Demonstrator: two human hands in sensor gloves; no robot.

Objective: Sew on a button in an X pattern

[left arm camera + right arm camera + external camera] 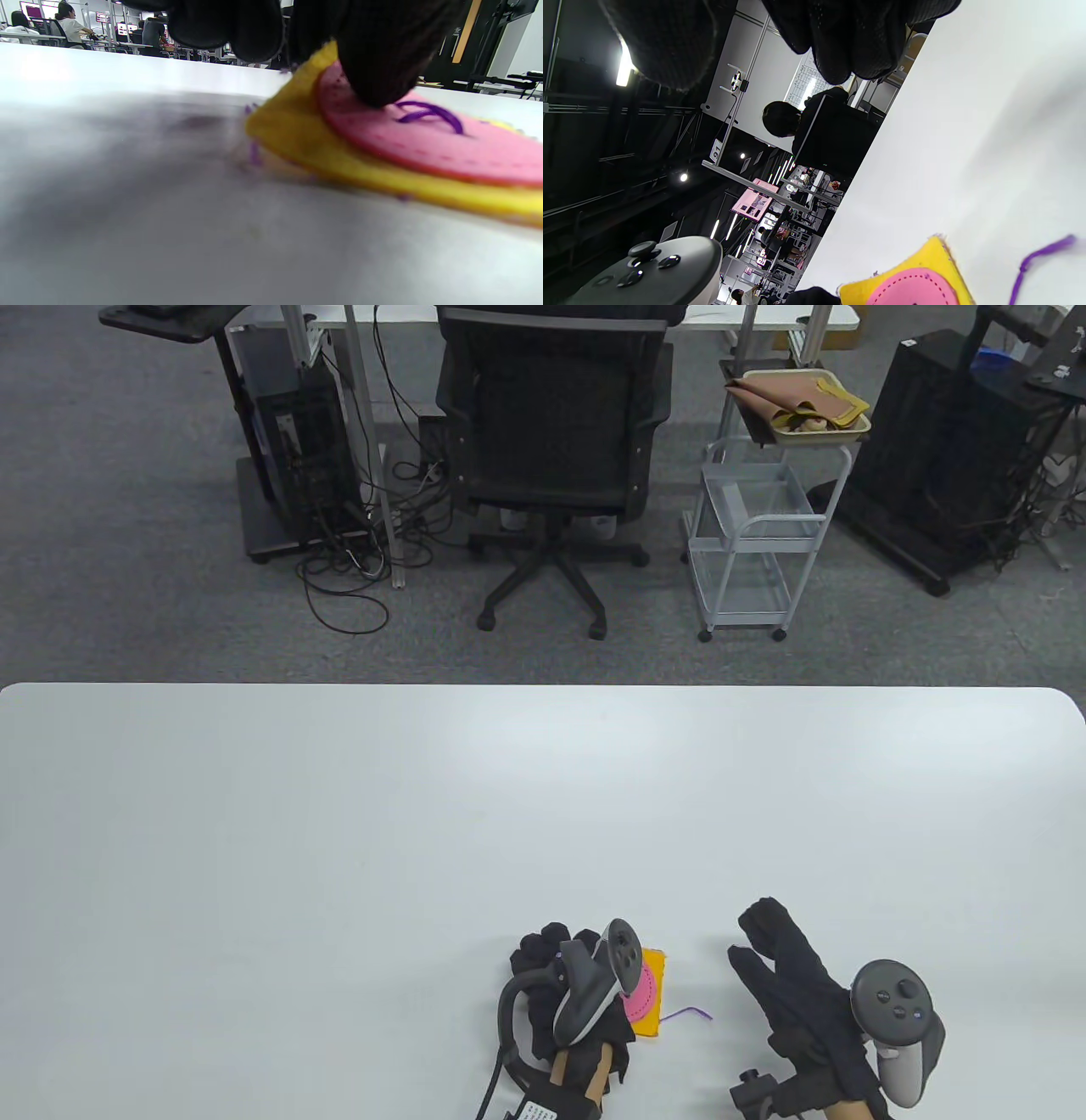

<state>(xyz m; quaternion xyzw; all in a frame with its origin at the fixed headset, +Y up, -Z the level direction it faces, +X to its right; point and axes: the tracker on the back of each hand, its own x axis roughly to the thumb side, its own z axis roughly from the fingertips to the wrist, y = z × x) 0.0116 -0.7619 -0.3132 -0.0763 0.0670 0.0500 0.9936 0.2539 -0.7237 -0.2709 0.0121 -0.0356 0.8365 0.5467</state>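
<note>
A yellow felt square (655, 967) with a stitched pink disc (642, 997) lies near the table's front edge. My left hand (551, 954) covers its left side. In the left wrist view a gloved fingertip (373, 63) bears on the pink disc (445, 148), and the yellow felt (297, 127) edge curls up between the fingers, pinched. A purple thread (428, 112) loops on the disc. A loose purple thread (685, 1014) trails right of the felt. My right hand (764, 937) rests beside it with straight fingers, holding nothing.
The white table (339, 831) stretches far and left of my hands. Beyond its far edge stand a black office chair (551, 432) and a white wire cart (755, 534) on the carpet.
</note>
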